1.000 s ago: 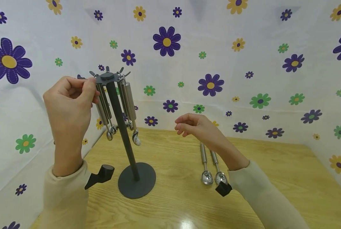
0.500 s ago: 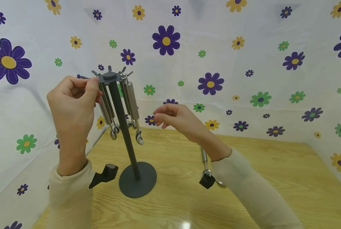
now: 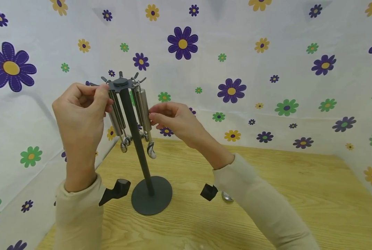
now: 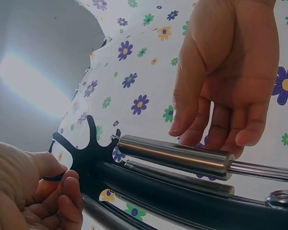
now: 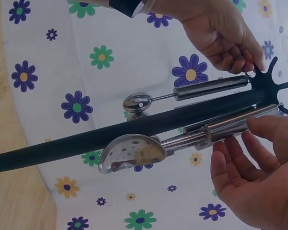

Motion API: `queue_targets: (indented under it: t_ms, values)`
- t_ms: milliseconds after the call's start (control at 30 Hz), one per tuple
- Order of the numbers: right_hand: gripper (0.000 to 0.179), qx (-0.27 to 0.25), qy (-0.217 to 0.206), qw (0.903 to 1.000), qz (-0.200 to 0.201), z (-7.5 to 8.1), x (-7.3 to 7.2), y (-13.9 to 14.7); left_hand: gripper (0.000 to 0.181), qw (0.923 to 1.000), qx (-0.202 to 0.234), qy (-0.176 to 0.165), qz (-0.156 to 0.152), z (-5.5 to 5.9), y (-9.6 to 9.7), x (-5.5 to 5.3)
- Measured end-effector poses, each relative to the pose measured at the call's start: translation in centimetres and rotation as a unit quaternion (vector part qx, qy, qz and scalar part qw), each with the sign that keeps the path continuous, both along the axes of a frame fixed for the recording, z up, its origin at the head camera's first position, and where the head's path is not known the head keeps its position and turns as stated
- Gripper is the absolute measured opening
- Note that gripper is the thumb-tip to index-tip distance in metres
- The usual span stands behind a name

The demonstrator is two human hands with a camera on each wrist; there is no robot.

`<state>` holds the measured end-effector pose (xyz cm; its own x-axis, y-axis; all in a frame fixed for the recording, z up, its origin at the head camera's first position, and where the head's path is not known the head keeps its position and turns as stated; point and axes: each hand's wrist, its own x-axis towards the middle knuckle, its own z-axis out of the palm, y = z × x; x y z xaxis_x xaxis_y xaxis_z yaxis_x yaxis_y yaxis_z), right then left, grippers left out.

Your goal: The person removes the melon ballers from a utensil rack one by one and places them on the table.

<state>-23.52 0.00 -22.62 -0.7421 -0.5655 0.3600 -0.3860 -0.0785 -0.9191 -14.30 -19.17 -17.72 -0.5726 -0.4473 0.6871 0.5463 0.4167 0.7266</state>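
Note:
A dark grey rotary utensil rack (image 3: pixel 135 142) stands left of centre, with hooked arms around its top. Several metal scoops and spoons with thick cylindrical handles hang from it. My left hand (image 3: pixel 81 113) pinches one arm of the rack's top between thumb and index finger. At the rack's right side hangs a scoop (image 3: pixel 144 109), its bowl turned outward in the right wrist view. My right hand (image 3: pixel 179 123) is right at this scoop's handle, thumb on one side and loosely bent fingers on the other. In the left wrist view, the thumb tip (image 4: pixel 176 128) shows just above the handle.
On the wooden table (image 3: pixel 179 222), a spoon or scoop bowl (image 3: pixel 227 197) shows beside my right sleeve, which hides the rest of it. The rack's round base (image 3: pixel 151 201) sits on the table. A flower-patterned cloth (image 3: pixel 267 21) encloses the back and sides.
My right hand has moved left and up from above the utensils on the table to the hanging scoop's handle. My left hand keeps its pinch, and the rack's top has shifted slightly right.

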Motion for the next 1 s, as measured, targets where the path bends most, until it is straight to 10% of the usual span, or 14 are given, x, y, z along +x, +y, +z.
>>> queue_targets:
  t_ms: [1000]
  values:
    - [0.038,0.0,-0.015,0.9912,0.132,1.2,0.5,-0.1,0.014,0.9999,0.009,-0.006,0.002,0.0,0.0,0.2]
